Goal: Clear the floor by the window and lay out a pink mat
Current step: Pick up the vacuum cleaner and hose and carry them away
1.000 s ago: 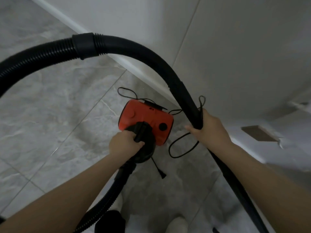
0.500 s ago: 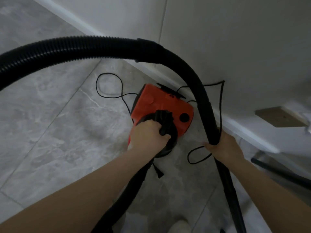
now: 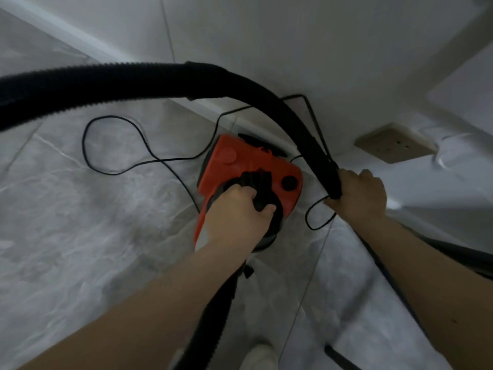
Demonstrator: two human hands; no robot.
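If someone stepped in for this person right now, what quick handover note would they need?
Left hand grips the black top handle of the orange canister vacuum cleaner.
Right hand holds the black rigid wand with a loop of thin black power cord.
Vacuum sits by the white wall on the grey tiled floor.
Left: stow the vacuum, lay the mat; none in view.

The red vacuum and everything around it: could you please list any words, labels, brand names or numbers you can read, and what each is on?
None can be read.
Red vacuum: its top is motion-blurred; a round raised patch and a black button show, but no legible lettering.
Wall socket: only holes show, no markings.
Black hose, held by the right hand: no print shows.
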